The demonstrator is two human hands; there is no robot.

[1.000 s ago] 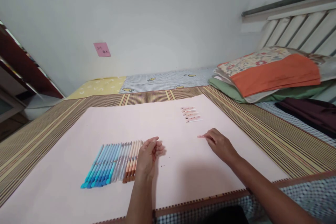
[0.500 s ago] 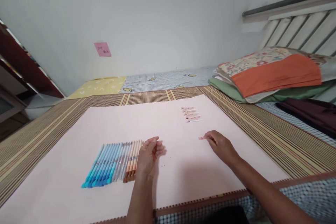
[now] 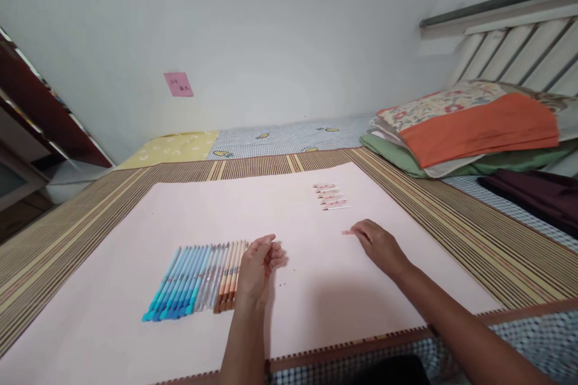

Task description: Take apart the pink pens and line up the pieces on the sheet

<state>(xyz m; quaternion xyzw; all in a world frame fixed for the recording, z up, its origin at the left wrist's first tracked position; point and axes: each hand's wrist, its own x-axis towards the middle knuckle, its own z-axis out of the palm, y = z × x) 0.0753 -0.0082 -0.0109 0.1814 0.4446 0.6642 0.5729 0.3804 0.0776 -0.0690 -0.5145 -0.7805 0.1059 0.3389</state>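
My right hand (image 3: 379, 246) pinches a small pink stick (image 3: 347, 232) between thumb and fingertips, just above the pale pink sheet (image 3: 189, 210). Its far end is hidden in the fingers. Beyond it lies a short column of small pink-and-white pencil-like sticks (image 3: 332, 195) with dark points. My left hand (image 3: 259, 264) rests on its edge on the sheet, fingers loosely curled and the thumb apart, with nothing visible in it. Beside it, partly covered by it, runs a row of pens: blue pens (image 3: 180, 283), clear pens (image 3: 212, 283) and orange-brown pens (image 3: 229, 277).
Tiny dark specks (image 3: 282, 284) dot the sheet right of my left hand. A striped mat (image 3: 415, 222) lies under the sheet. Folded bedding with an orange panel (image 3: 483, 132) and dark purple cloth (image 3: 528, 198) sit at the right. A pink note (image 3: 178, 84) is on the wall.
My right hand has moved slightly away from me, towards the small sticks, still pinching the pink stick. The left hand stays in place; the view has shifted a little.
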